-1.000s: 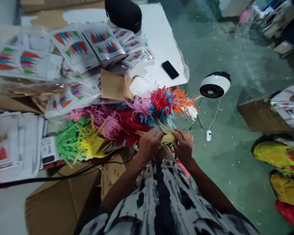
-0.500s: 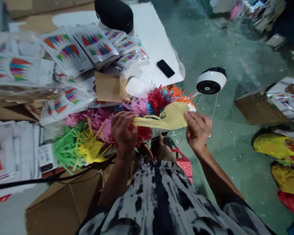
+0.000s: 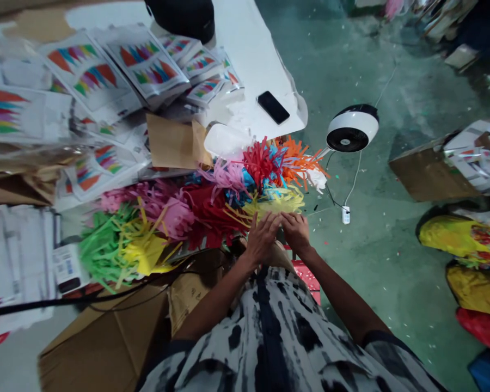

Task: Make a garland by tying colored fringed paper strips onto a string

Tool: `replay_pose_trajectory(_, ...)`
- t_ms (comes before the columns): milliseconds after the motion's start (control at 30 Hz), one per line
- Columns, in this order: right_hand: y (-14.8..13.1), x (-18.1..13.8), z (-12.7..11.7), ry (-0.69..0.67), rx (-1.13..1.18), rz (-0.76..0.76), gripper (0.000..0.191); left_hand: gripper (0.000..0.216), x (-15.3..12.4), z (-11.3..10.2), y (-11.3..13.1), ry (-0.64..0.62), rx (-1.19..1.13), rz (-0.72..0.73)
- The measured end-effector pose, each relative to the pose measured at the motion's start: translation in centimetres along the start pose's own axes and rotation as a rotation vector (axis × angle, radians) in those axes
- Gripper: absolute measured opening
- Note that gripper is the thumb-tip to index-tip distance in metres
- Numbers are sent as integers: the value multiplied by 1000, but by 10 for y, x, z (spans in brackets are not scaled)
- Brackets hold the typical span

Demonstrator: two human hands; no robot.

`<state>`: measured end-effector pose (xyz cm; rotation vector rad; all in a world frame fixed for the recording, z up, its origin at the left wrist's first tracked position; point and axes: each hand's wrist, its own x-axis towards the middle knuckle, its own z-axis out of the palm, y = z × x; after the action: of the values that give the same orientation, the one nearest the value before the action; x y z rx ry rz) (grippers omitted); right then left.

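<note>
A pale yellow fringed tissue-paper tassel [image 3: 280, 204] lies on the near right part of a colourful tassel heap, its strips spread away from me. My left hand [image 3: 263, 237] rests at its near edge, fingers stretched out and a little apart. Right beside it, my right hand [image 3: 296, 234] touches the same edge with extended fingers; its fingertips are partly hidden. Around them lie a dark red tassel [image 3: 212, 215], a bright red tassel [image 3: 263, 163], an orange tassel [image 3: 296, 160] and a pink tassel [image 3: 224, 177].
Printed packets [image 3: 142, 65] cover the left of the white table [image 3: 265, 54], near a black phone [image 3: 273, 107]. Green strips [image 3: 106, 245] and a yellow tassel [image 3: 147, 250] lie left. A fan [image 3: 351, 130] stands right, its cable on the floor. An open carton [image 3: 102, 337] is below left.
Both hands have come together and lowered. The pale yellow tissue, stretched between them before, now lies on the heap with its fringe spread out.
</note>
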<state>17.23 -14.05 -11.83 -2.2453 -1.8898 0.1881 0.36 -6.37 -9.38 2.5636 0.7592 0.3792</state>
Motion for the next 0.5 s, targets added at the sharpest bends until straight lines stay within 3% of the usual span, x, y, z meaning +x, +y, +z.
replay_pose_trajectory(67,1,-2,5,-45,-13,-8,34,51,7,25,-18,-34,4,27)
replay_pose_trajectory(167,4,-5,13,-120,-17,-47,37,46,9,43,-38,-94,-4,95)
replay_pose_trajectory(500,15,-2,6,-149,52,-77,28,40,2,31,-43,-142,-18,34)
